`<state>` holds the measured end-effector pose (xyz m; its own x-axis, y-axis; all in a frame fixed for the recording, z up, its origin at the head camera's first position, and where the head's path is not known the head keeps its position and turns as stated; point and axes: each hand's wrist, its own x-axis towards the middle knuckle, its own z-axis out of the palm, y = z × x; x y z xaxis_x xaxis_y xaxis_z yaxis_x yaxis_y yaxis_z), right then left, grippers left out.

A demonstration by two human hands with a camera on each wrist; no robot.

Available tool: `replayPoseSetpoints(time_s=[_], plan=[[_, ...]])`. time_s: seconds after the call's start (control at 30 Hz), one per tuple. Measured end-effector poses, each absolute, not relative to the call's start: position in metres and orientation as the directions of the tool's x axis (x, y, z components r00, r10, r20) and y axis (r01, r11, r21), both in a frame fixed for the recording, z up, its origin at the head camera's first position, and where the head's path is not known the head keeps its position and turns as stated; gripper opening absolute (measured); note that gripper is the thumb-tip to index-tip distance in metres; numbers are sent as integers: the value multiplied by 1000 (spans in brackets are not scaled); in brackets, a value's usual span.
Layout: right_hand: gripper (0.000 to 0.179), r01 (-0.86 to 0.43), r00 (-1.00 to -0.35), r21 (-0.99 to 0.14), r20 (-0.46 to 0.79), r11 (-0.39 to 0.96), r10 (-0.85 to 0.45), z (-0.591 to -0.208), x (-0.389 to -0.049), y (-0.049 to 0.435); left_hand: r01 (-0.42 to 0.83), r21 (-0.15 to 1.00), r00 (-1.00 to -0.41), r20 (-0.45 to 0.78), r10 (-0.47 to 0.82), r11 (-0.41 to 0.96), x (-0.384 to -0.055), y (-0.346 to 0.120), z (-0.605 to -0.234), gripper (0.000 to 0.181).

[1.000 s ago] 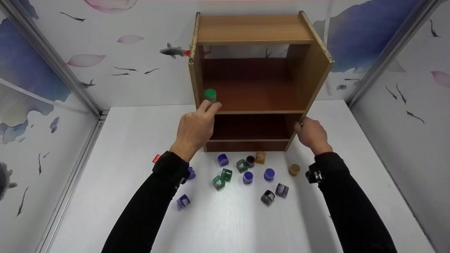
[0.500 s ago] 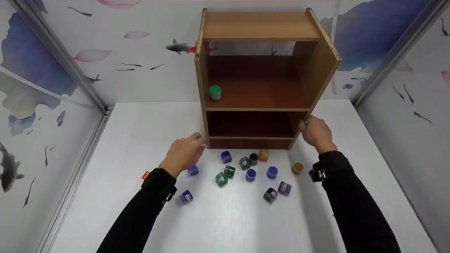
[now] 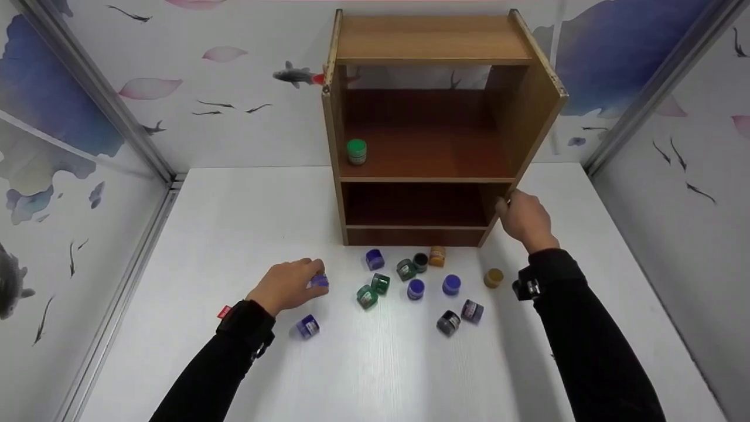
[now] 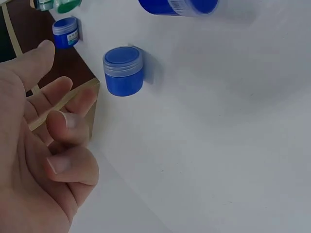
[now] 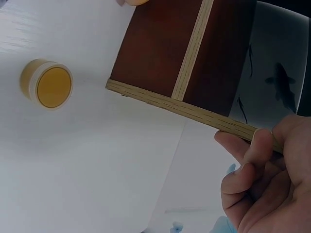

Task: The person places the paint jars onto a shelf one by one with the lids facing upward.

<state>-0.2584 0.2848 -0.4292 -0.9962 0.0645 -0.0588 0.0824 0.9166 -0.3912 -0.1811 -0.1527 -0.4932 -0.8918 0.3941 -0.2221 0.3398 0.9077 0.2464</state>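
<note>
My left hand (image 3: 288, 285) reaches over a blue paint jar (image 3: 318, 282) on the white table, partly covering it in the head view. In the left wrist view the fingers are loosely bent and apart from the upright blue jar (image 4: 123, 73). With my right hand (image 3: 525, 220) I grip the edge of the right side panel of a wooden shelf unit (image 3: 433, 179), fingers outside the panel (image 5: 209, 118); the thumb is mostly hidden. A green-lidded jar (image 3: 357, 152) stands upright at the left end of the upper shelf.
Several small jars lie or stand before the unit: green (image 3: 367, 297), blue (image 3: 416, 289), orange (image 3: 437, 256), black-lidded (image 3: 449, 323) and ochre (image 3: 493, 278). Another blue jar (image 3: 307, 326) lies tilted just nearer than my left hand. Printed wall panels (image 3: 234, 88) enclose the table.
My left hand has let go of the green-lidded jar on the upper shelf and come down to the left, over the blue jar. The right hand has kept its grip on the unit.
</note>
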Motion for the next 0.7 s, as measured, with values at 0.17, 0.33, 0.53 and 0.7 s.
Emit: replayPoseSetpoints(time_s=[0.17,0.33,0.53,0.7], plan=[[47,73,-997,-393,-50,917,58,-428,-258,283,287,257,-867,-340,365,923,-172,-159,-501,56],[48,86,-996,-397,-61,914,68,-429,-257,284,236,261,-833,-442,333,936,-164,-160,-510,58],[48,90,-996,-403,-62,911,71,-428,-257,284,206,234,-820,-488,298,950,-156,-159,-518,61],[48,84,-996,-385,-61,919,65,-429,-257,283,209,250,-816,-488,309,945,-149,-161,-522,59]])
